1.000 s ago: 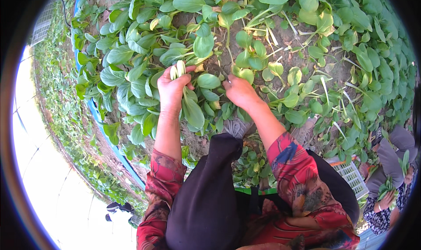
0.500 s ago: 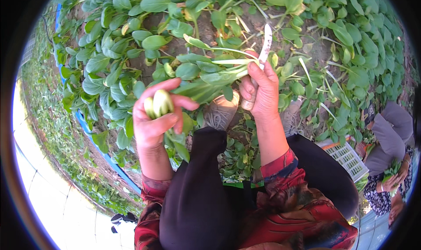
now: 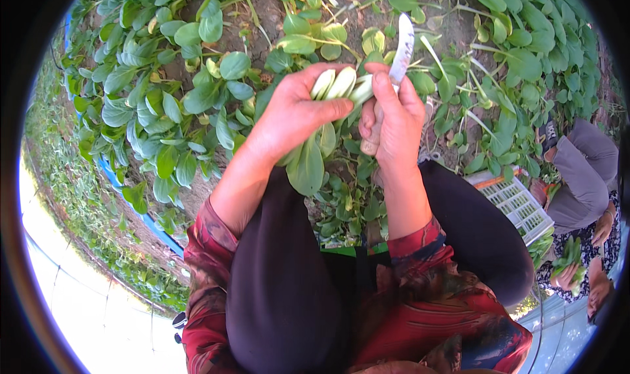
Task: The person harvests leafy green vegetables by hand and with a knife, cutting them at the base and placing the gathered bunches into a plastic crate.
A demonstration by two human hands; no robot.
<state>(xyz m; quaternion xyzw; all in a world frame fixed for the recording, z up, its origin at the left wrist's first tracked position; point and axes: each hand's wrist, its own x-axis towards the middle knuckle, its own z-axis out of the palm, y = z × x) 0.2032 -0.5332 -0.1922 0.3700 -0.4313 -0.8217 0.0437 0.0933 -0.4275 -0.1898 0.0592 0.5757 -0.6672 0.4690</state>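
Pale-green stems (image 3: 340,84) sit mid-scene, where I see the left hand (image 3: 293,107) with fingers curled round them; just right, the right hand (image 3: 396,121) clenches a knife (image 3: 403,49), blade pointing far.

1. Just left of the knife (image 3: 403,46), pale stalks (image 3: 342,83) and the left fingers (image 3: 328,110) block the way; the right fingers (image 3: 386,89) wrap its handle.
2. Right of the knife, a hand could pass above the low leaves (image 3: 447,86) and soil (image 3: 453,26).
3. Below the knife, a gap opens between the left knee (image 3: 279,243) and right knee (image 3: 485,236).
4. Well off to the knife's lower right, a white crate (image 3: 515,207) and another person's grey-trousered leg (image 3: 584,170) obstruct.
5. Far left of the knife, dense leafy plants (image 3: 151,105) crowd the ground.
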